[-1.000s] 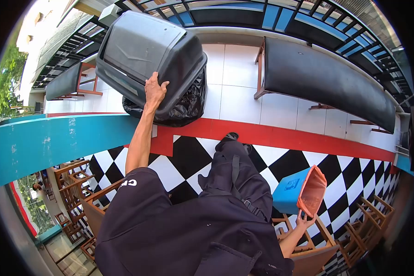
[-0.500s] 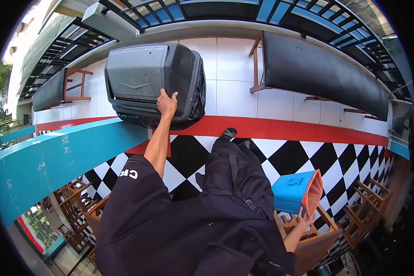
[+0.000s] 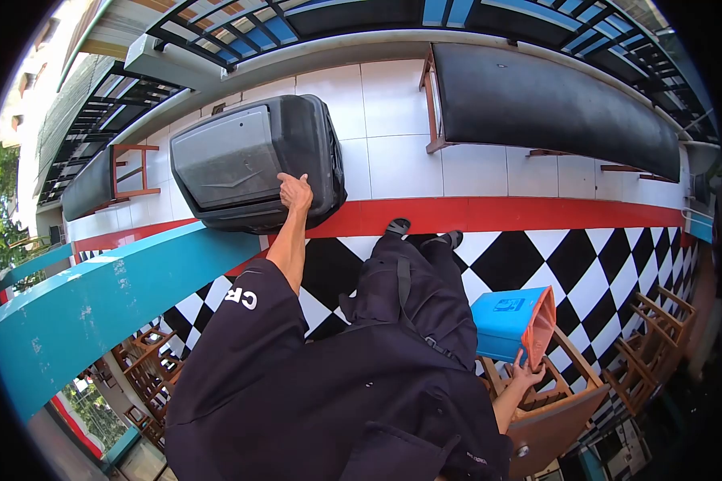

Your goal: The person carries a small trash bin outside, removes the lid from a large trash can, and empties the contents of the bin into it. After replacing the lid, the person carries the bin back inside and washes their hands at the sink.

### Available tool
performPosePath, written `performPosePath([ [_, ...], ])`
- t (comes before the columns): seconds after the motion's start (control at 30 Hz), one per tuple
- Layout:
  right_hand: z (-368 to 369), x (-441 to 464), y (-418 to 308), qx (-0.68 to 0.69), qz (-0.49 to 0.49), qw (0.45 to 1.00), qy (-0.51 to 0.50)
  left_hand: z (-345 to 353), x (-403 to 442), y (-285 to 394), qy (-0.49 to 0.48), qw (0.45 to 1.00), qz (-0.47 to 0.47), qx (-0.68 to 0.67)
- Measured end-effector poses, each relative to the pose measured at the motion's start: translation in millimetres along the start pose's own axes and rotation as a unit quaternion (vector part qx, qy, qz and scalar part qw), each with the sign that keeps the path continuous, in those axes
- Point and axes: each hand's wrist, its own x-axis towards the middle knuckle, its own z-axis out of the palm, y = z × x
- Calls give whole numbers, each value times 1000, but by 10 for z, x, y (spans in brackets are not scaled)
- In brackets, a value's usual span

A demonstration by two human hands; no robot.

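Observation:
My left hand (image 3: 295,192) rests on the lid of a large dark grey trash bin (image 3: 225,160), near the lid's edge. Its index finger is stretched out and the thumb stands apart. My right hand (image 3: 527,374) grips the rim of a small blue wastebasket (image 3: 504,321), which lies tilted on its side in the air. An orange liner (image 3: 542,322) covers the basket's rim, its mouth facing right. What is inside either bin is hidden.
A black padded bench (image 3: 553,108) stands ahead to the right, and a smaller one (image 3: 91,183) at far left. A teal ledge (image 3: 128,297) runs along my left. Wooden chairs (image 3: 654,345) and a wooden table (image 3: 557,433) are at my right. A red strip (image 3: 505,215) borders the checkered floor.
The slit along the big bin's lid no longer shows, and the lid sits flatter. My left hand stays on it with more curled fingers. My right hand still holds the blue wastebasket.

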Motion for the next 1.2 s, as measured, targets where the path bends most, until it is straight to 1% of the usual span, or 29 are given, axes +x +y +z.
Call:
performPosePath([
  [0.07,55,25,1,-14,-16,1000,3,26,24,1,-17,1000,-18,8],
  [0.1,85,20,3,-27,-34,999,9,78,57,-60,-6,998,1,60],
  [0.13,167,-16,9,-33,-30,999,21,50,19,-48,-1,993,17,114],
  [0.2,233,29,-48,0,-20,998,57,87,-4,-37,20,990,18,141],
  [0.23,164,227,-97,3,-40,998,44,62,-57,32,13,991,-11,136],
  [0.27,335,-58,-126,-16,-45,999,-2,149,-85,56,60,984,-36,162],
  [0.3,294,169,-265,37,71,997,21,111,-263,246,68,976,-116,171],
  [0.33,366,123,-315,34,74,996,32,166,-434,405,134,958,-208,144],
  [0.37,362,266,-449,57,130,989,37,373,-509,371,204,945,-224,124],
  [0.4,505,190,-558,70,129,989,33,582,-657,459,191,958,-171,126],
  [0.43,616,198,-674,89,135,986,36,769,-843,538,183,966,-147,112],
  [0.47,647,335,-778,112,138,984,9,969,-1004,594,175,971,-126,101],
  [0.5,738,393,-916,123,152,981,-12,1185,-1137,627,81,992,-43,86],
  [0.53,877,383,-1039,141,158,977,-36,1353,-1438,822,31,994,34,97],
  [0.57,976,441,-1149,169,159,971,-56,1396,-1653,1073,-121,982,110,95],
  [0.6,1078,466,-1289,199,162,963,-85,1593,-1909,1348,-171,965,180,85],
  [0.63,1135,562,-1426,241,174,948,-115,1849,-1966,1610,-242,926,265,116],
  [0.67,1223,599,-1572,269,165,937,-151,1707,-2590,2082,-265,913,301,81],
  [0.7,1268,656,-1659,302,157,922,-184,2047,-2622,2238,-285,881,373,56],
  [0.77,1440,744,-2029,332,150,904,-224,2197,-3269,2871,-320,824,467,33],
  [0.83,1575,927,-2390,350,150,883,-273,2277,-3982,3443,-367,792,487,18],
  [0.87,1642,991,-2558,357,145,878,-286,2213,-4371,3703,-382,786,487,19],
  [0.9,1711,1075,-2710,367,138,864,-316,2285,-4610,3917,-423,780,462,5],
  [0.97,1898,1239,-3058,373,131,853,-341,2452,-5024,4307,-453,761,464,24],
  [1.0,2008,1350,-3250,374,131,851,-345,2303,-5410,4547,-474,747,466,29],
  [1.03,2114,1462,-3414,379,118,843,-363,2237,-5721,4757,-504,728,464,34],
  [1.1,2332,1673,-3741,385,106,834,-382,2388,-6135,5102,-537,690,486,23],
  [1.13,2455,1779,-3930,387,100,829,-391,2372,-6394,5274,-568,671,476,10],
  [1.2,2698,2037,-4230,382,83,825,-408,2383,-6883,5667,-580,609,541,19],
])
